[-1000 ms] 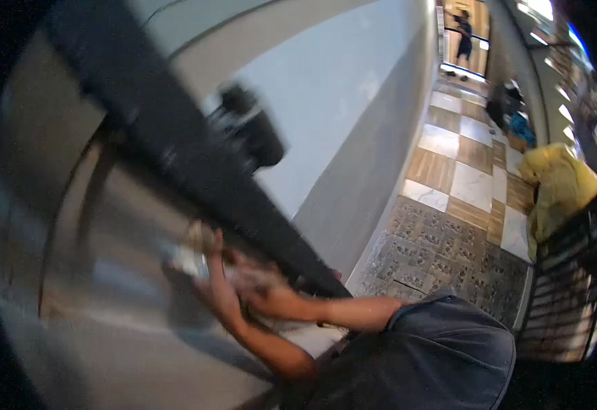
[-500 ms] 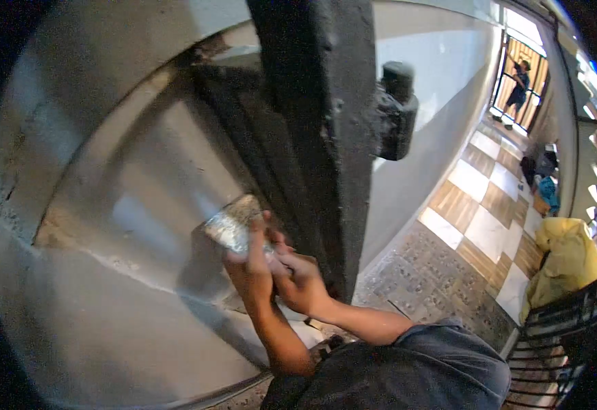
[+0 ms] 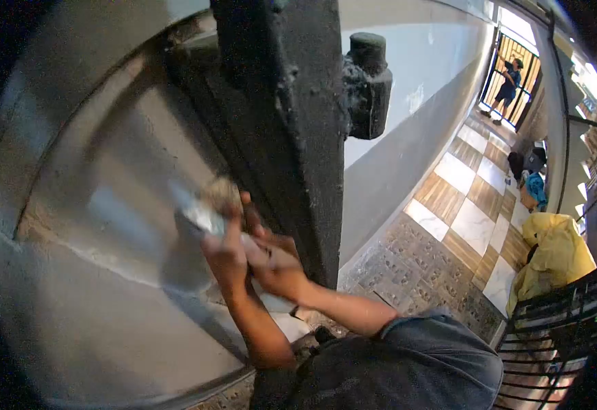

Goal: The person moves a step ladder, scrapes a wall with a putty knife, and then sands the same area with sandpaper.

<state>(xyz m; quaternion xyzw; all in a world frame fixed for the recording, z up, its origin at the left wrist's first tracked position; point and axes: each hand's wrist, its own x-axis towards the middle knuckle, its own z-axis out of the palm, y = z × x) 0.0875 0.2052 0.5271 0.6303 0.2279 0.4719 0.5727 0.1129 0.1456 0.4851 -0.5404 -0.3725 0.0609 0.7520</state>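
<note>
A wide-bladed metal scraper (image 3: 204, 217) is tilted up against the grey wall (image 3: 127, 225), its blade blurred by motion. My left hand (image 3: 224, 258) is closed around it just below the blade, fingers up along the back. Close beside it, my right hand (image 3: 276, 268) is wrapped round the lower part, where the handle is mostly hidden by the fingers. To the right of both hands stands a dark metal post (image 3: 288, 130), apart from them.
A dark hinge or latch block (image 3: 370, 92) juts from the post. Farther right are a checkered tile floor (image 3: 472, 229), a yellow sack or cloth (image 3: 558, 249) and a black metal rack (image 3: 551, 342). Another person (image 3: 509, 89) stands by the far gate (image 3: 527, 72).
The scraper and both hands have shifted left in view, as have the post and floor with the camera's turn. The blade's angle has changed. Both hands keep their hold.
</note>
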